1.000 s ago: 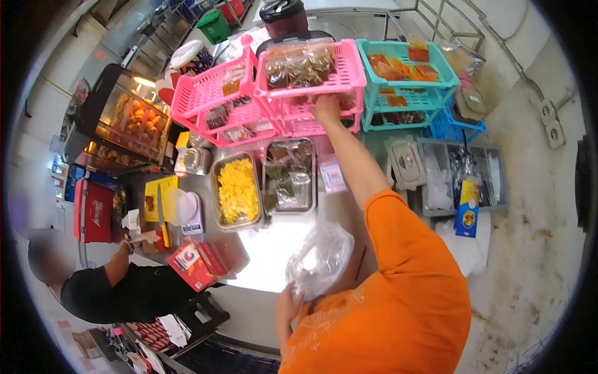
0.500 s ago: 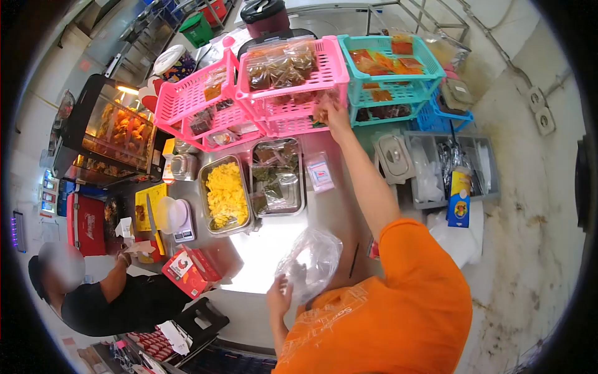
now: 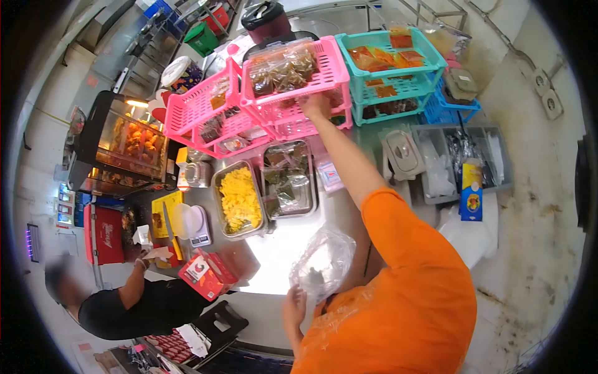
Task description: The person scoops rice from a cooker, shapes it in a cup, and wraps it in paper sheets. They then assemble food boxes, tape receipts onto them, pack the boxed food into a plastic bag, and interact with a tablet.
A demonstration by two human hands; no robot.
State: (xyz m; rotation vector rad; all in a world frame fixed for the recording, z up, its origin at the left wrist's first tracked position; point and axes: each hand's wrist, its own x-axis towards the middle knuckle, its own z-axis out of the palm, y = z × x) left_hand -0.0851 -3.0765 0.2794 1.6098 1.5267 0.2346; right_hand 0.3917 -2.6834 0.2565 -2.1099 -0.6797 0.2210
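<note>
My left hand (image 3: 294, 306) pinches the edge of a clear plastic bag (image 3: 322, 265) at the counter's front edge. Something small and dark shows through the bag, too blurred to name. My right hand (image 3: 316, 106) reaches into the lower tier of the pink stacked basket (image 3: 333, 65), and its fingers are hidden there. Bagged brown food (image 3: 283, 70) fills the upper tier. Nearer to me on the counter are a steel pan of dark wrapped packets (image 3: 288, 177) and a steel pan of yellow food (image 3: 240, 199).
A teal stacked basket (image 3: 430, 65) stands right of the pink one. Also there are a grey divided bin (image 3: 430, 198), a kitchen scale (image 3: 200, 234), a knife (image 3: 169, 227) and a red box (image 3: 208, 274). A co-worker (image 3: 134, 305) in black works at the left.
My right hand has moved left and deeper into the pink basket's lower tier; a clear packet visible at its fingers before is now out of sight. My left hand stays on the bag. The view has shifted.
</note>
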